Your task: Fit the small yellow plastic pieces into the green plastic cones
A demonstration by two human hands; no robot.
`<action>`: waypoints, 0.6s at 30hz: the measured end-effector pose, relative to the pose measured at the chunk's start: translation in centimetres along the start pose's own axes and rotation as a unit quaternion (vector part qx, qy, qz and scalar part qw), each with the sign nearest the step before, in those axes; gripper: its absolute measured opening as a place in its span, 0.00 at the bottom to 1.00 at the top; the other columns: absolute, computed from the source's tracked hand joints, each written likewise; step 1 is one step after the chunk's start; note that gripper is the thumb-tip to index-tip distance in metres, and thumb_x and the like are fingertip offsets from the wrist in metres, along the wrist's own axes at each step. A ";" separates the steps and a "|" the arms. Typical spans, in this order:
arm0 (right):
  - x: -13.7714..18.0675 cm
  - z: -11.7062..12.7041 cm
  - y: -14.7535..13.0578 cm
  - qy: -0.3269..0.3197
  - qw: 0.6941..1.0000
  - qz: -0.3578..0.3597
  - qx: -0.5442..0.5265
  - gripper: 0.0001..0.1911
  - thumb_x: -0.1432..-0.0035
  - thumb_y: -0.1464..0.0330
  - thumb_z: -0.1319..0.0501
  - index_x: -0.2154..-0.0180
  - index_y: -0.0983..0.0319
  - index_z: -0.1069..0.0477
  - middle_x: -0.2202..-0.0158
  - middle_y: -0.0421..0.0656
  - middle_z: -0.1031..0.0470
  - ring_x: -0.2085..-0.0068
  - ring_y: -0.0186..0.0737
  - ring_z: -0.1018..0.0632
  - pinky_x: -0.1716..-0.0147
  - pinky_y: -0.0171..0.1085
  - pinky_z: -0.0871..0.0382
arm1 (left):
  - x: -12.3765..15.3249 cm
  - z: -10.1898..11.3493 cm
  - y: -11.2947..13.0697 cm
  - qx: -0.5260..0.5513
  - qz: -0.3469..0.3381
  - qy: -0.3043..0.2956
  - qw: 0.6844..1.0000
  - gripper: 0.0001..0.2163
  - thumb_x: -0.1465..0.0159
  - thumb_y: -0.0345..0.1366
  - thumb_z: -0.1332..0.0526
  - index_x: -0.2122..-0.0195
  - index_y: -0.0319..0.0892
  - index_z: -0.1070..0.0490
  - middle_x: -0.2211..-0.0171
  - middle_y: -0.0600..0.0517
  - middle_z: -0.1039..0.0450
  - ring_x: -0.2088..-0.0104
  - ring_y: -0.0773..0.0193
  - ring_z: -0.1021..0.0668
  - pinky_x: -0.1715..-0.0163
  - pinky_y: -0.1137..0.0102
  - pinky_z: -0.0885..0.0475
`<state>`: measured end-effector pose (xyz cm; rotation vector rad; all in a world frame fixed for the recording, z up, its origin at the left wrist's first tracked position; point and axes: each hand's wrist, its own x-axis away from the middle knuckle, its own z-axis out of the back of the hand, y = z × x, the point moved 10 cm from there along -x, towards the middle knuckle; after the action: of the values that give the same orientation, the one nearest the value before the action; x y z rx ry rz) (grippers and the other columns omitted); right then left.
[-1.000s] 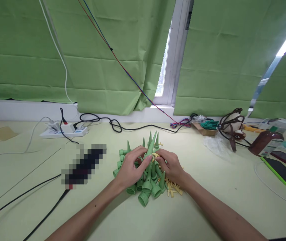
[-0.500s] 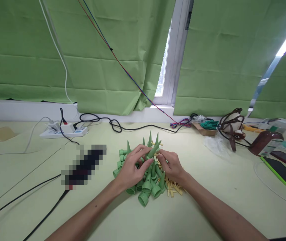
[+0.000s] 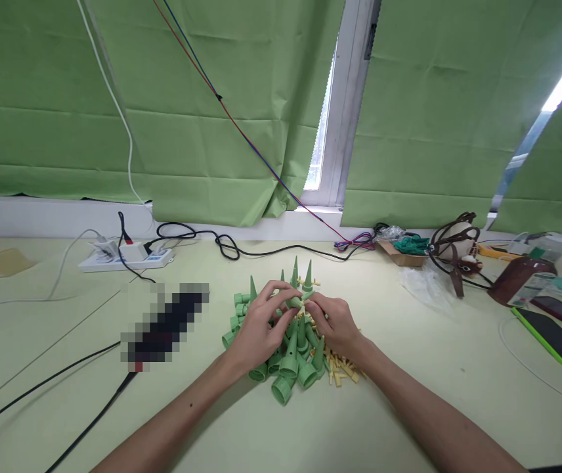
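Between thumb and fingers, my left hand (image 3: 264,323) holds a green plastic cone (image 3: 293,302), mostly covered by the fingers. My right hand (image 3: 334,320) is closed in a pinch against the cone's right end, on a small pale yellow peg (image 3: 303,305) that barely shows. Below both hands lies a heap of green cones (image 3: 288,360), some standing point up, others on their sides with round open ends. Loose yellow pegs (image 3: 343,369) are scattered at the heap's right side, partly under my right hand.
A pixelated dark object (image 3: 167,328) with a cable lies to the left. Behind it is a white power strip (image 3: 126,261). At the right are a small cardboard box (image 3: 402,255), a plush toy (image 3: 458,243), a brown bottle (image 3: 520,279) and a green-edged phone (image 3: 557,338).
The held cone has turned; its tip pointed up and right before and no longer shows. My right fingertips have come slightly closer to my left hand.
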<state>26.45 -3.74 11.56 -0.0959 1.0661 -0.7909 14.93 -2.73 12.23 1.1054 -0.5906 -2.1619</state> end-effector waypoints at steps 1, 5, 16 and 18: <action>0.0 0.0 0.1 0.001 1.000 -0.002 0.002 0.17 0.30 0.66 0.52 0.74 0.60 0.41 0.80 0.35 0.43 0.79 0.31 0.40 0.77 0.32 0.46 | 0.0 0.1 0.0 -0.004 0.002 0.002 1.000 0.12 0.31 0.34 0.46 0.49 0.49 0.30 0.51 0.47 0.36 0.68 0.68 0.29 0.72 0.73 0.28; 0.1 0.2 0.4 0.019 1.000 -0.003 0.005 0.17 0.30 0.64 0.50 0.72 0.60 0.37 0.80 0.35 0.40 0.79 0.31 0.38 0.77 0.31 0.44 | -0.1 0.4 -0.3 -0.016 0.014 0.014 1.000 0.12 0.31 0.34 0.46 0.48 0.49 0.32 0.51 0.46 0.36 0.66 0.67 0.28 0.71 0.73 0.28; 0.1 0.8 0.1 0.053 0.998 0.012 0.011 0.15 0.30 0.63 0.48 0.69 0.61 0.31 0.77 0.39 0.32 0.77 0.32 0.34 0.75 0.32 0.40 | -0.4 1.2 -1.6 0.044 0.088 0.051 0.994 0.17 0.30 0.43 0.49 0.72 0.40 0.32 0.70 0.51 0.35 0.69 0.66 0.31 0.74 0.74 0.36; 0.0 0.8 0.1 0.052 0.999 0.014 0.008 0.15 0.31 0.63 0.47 0.68 0.62 0.30 0.76 0.40 0.30 0.76 0.33 0.32 0.74 0.32 0.38 | -0.5 1.0 -1.7 0.061 0.100 0.041 0.992 0.19 0.30 0.45 0.48 0.75 0.40 0.34 0.74 0.54 0.39 0.73 0.68 0.35 0.75 0.73 0.38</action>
<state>27.14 -3.96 11.90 -0.0260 1.1570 -0.7849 13.74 -1.06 11.95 1.1409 -0.7699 -1.9217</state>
